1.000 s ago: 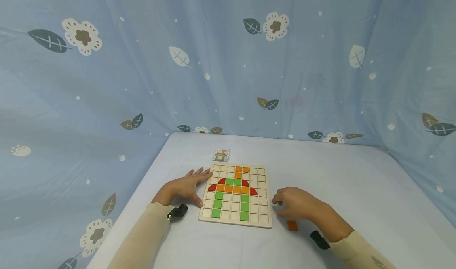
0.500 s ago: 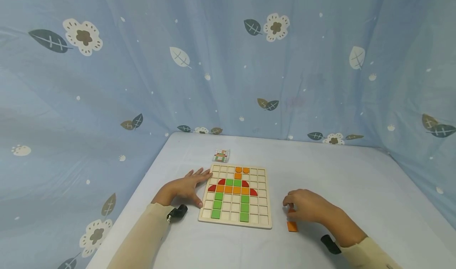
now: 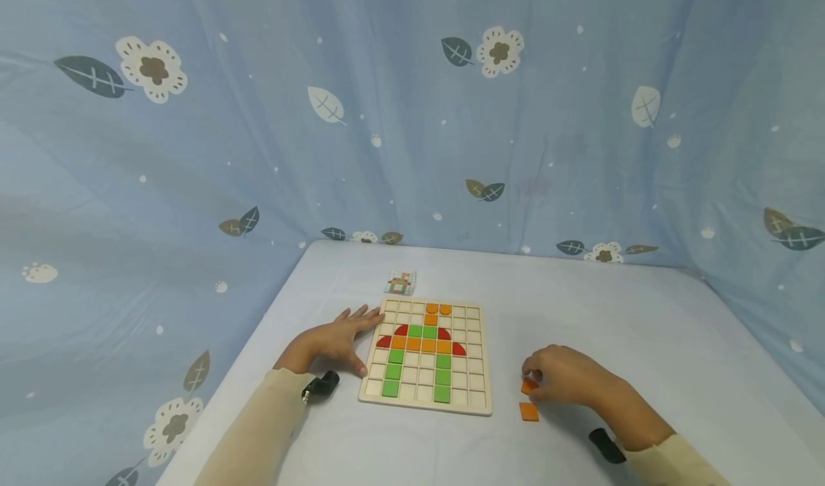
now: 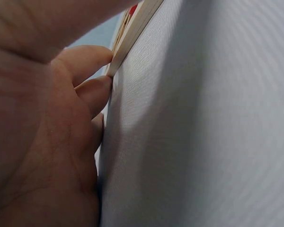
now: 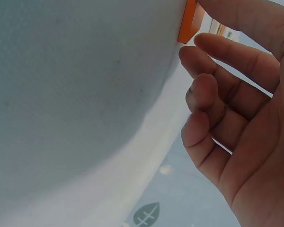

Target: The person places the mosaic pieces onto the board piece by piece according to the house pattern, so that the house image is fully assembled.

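Observation:
A square wooden grid board (image 3: 473, 378) lies on the white tabletop. Green, orange and red tiles fill some of its cells. My left hand (image 3: 331, 338) rests at the board's left side, fingers spread, with thumb and a fingertip touching its edge; in the left wrist view, fingertips meet the board's wooden side (image 4: 132, 35). Right of the board, my right hand (image 3: 567, 375) has thumb and index finger at opposite sides of an orange tile (image 3: 529, 386), pinching it, partly hidden. The right wrist view shows an orange tile (image 5: 187, 23) by the thumb; the other fingers are loosely bent.
Just in front of the right hand lies a separate orange square tile (image 3: 529, 411). A small printed pattern card (image 3: 401, 282) lies behind the board. Blue patterned cloth (image 3: 412, 149) hangs behind and at the sides of the table.
My right hand has moved right, away from the board, and thumb and index finger now pinch an orange tile, which has come into sight. My left hand has stayed at the board's edge.

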A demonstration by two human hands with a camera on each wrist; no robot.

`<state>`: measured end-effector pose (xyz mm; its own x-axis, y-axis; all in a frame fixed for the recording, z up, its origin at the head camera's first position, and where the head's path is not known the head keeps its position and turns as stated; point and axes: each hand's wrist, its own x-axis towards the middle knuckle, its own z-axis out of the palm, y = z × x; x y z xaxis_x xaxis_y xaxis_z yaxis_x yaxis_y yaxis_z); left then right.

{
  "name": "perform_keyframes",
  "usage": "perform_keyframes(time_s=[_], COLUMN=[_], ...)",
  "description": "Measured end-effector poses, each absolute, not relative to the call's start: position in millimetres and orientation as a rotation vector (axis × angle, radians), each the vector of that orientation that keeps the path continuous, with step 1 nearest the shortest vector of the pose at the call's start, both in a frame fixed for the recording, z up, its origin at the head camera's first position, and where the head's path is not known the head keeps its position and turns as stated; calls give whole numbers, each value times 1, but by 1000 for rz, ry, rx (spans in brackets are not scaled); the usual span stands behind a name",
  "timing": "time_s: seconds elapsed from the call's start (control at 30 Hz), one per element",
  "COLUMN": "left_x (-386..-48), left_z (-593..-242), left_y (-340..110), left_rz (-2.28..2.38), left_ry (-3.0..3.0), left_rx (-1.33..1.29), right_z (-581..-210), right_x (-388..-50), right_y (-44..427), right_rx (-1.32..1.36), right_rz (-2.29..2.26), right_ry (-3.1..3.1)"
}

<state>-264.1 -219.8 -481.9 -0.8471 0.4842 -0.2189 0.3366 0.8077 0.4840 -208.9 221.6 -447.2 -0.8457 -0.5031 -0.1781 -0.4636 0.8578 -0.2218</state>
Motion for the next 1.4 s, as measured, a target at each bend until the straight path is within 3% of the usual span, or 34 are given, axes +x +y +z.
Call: perform_keyframes(time_s=[0.7,1.4], left_x=[-261,-265], left_z=[-483,-485], left_y=[-220,-222], left_rz=[606,600], left_ry=[2663,2666], left_rx=[641,616], right_z=[-450,-437], right_x=[-212,-216], right_y=[223,182], right_rx=[-814,-963], right_rz=[-306,-380], right_ry=[2797,2806])
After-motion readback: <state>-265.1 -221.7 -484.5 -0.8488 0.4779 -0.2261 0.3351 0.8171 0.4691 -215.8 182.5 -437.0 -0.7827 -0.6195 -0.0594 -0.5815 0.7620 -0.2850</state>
